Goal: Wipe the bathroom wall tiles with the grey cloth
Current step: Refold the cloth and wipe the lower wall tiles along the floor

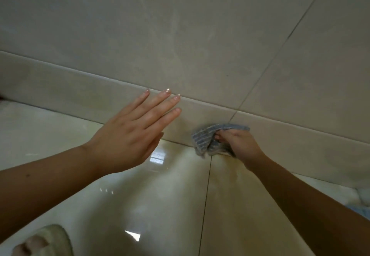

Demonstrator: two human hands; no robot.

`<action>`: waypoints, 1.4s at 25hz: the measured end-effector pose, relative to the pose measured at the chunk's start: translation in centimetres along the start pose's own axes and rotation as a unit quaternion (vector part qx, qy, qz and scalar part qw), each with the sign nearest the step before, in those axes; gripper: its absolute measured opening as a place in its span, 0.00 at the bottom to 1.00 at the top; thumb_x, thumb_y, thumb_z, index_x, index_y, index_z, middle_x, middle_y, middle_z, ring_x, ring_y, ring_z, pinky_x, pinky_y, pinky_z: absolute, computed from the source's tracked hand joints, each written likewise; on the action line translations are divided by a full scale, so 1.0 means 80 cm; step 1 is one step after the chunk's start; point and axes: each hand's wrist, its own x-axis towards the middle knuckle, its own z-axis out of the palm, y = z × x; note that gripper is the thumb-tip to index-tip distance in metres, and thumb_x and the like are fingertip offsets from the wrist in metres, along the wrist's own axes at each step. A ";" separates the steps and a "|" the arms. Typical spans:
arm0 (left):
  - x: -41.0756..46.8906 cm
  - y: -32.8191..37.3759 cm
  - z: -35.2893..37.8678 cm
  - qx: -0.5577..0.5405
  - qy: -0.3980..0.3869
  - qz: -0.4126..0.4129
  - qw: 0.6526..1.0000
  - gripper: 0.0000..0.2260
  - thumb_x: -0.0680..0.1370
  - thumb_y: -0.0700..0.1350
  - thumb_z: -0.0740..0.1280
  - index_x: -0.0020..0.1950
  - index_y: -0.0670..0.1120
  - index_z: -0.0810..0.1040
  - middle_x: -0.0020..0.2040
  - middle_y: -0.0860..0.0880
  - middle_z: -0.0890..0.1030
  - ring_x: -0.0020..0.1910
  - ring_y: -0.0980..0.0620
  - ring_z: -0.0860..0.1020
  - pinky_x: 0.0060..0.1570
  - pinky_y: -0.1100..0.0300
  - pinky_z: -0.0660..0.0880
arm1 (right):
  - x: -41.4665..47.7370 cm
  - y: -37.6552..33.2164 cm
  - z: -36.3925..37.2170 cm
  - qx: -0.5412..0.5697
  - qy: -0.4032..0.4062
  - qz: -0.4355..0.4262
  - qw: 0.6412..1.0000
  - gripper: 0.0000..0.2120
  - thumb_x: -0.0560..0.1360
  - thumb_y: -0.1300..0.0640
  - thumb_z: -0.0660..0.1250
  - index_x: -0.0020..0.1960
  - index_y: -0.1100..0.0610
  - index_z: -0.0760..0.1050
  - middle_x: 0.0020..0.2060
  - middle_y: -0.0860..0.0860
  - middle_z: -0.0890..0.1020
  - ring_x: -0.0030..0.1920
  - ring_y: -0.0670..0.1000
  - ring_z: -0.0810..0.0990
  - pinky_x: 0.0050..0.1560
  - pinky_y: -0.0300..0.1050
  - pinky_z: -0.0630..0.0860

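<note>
Head camera looks down at the foot of the wall, where a skirting tile point(80, 87) runs in a band from the left edge down toward the right. Your right hand point(243, 145) has its fingers curled tight round the bunched grey cloth point(203, 140). The cloth lies against the lower half of the skirting tile, and its bottom fold reaches the seam where that tile meets the floor tiles point(160, 195). It sits right at the point where the skirting tile's vertical grout joint comes down. The floor joint point(206, 195) carries on from there toward you.

Your left hand point(128, 135) holds nothing. Its fingers are straight and a little apart, and the fingertips point(170, 91) are level with the top edge of the skirting tile. Whether they touch the tile cannot be told. A gap of bare skirting tile separates the two hands.

Above the skirting tile, the large wall tiles point(180, 35) stretch wide and unbroken, crossed only by one slanting grout line point(280, 45) on the right. Below the skirting tile, the glossy floor lies open between your forearms. A pale slipper point(48, 239) shows at the bottom left corner, well apart from the skirting tile.
</note>
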 end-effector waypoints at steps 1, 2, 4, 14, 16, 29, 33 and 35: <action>0.002 -0.004 0.001 -0.003 0.008 -0.009 1.000 0.24 0.79 0.41 0.63 0.75 0.38 0.66 0.77 0.39 0.64 0.78 0.40 0.60 0.75 0.40 0.59 | -0.009 -0.024 -0.007 0.036 0.009 -0.028 0.999 0.08 0.79 0.58 0.65 0.45 0.56 0.83 0.43 0.52 0.86 0.44 0.47 0.85 0.42 0.34 0.77; 0.007 -0.008 0.003 -0.008 0.020 -0.015 1.000 0.24 0.80 0.41 0.63 0.75 0.38 0.66 0.77 0.39 0.64 0.78 0.40 0.59 0.75 0.40 0.59 | -0.015 -0.047 -0.013 0.072 0.011 -0.060 0.996 0.09 0.79 0.59 0.64 0.46 0.57 0.83 0.43 0.51 0.86 0.42 0.44 0.85 0.39 0.31 0.77; 0.018 -0.017 0.010 -0.016 0.040 -0.019 0.999 0.24 0.80 0.41 0.62 0.75 0.38 0.66 0.77 0.38 0.63 0.78 0.40 0.59 0.75 0.40 0.58 | -0.017 -0.081 -0.011 0.125 -0.008 -0.104 0.987 0.09 0.79 0.60 0.63 0.48 0.58 0.82 0.42 0.50 0.86 0.41 0.43 0.84 0.39 0.30 0.76; -0.021 -0.056 0.021 -0.015 0.047 -0.087 0.995 0.23 0.80 0.40 0.63 0.75 0.37 0.67 0.77 0.38 0.62 0.78 0.39 0.59 0.75 0.39 0.58 | 0.043 0.018 0.073 -0.210 -0.062 -0.035 0.975 0.13 0.80 0.52 0.62 0.48 0.55 0.84 0.44 0.55 0.85 0.47 0.55 0.83 0.54 0.51 0.78; -0.032 -0.061 0.019 -0.012 0.045 -0.094 0.994 0.23 0.79 0.40 0.63 0.75 0.37 0.67 0.77 0.38 0.63 0.78 0.39 0.59 0.75 0.39 0.58 | 0.028 0.010 0.057 -0.184 -0.029 -0.013 0.982 0.13 0.81 0.51 0.62 0.48 0.53 0.84 0.44 0.51 0.85 0.47 0.53 0.83 0.57 0.55 0.78; -0.047 -0.084 0.019 -0.002 0.045 -0.120 0.992 0.24 0.80 0.41 0.63 0.76 0.38 0.66 0.78 0.38 0.62 0.78 0.39 0.58 0.75 0.39 0.57 | 0.058 -0.034 0.138 -0.288 -0.095 -0.169 0.938 0.12 0.81 0.55 0.60 0.57 0.54 0.82 0.50 0.54 0.85 0.50 0.53 0.82 0.53 0.46 0.75; -0.058 -0.090 0.020 0.002 0.047 -0.136 0.990 0.23 0.81 0.43 0.61 0.76 0.38 0.65 0.78 0.38 0.62 0.78 0.39 0.58 0.75 0.39 0.58 | 0.042 0.006 0.092 -0.326 -0.047 -0.053 0.943 0.12 0.80 0.54 0.61 0.52 0.56 0.84 0.50 0.55 0.85 0.48 0.53 0.82 0.51 0.43 0.75; -0.062 -0.097 0.022 0.005 0.048 -0.138 0.989 0.23 0.82 0.45 0.60 0.76 0.39 0.65 0.78 0.38 0.62 0.78 0.40 0.58 0.75 0.39 0.57 | 0.020 -0.026 0.069 -0.267 0.009 -0.074 0.961 0.13 0.80 0.55 0.62 0.47 0.54 0.85 0.44 0.51 0.86 0.41 0.45 0.82 0.44 0.35 0.74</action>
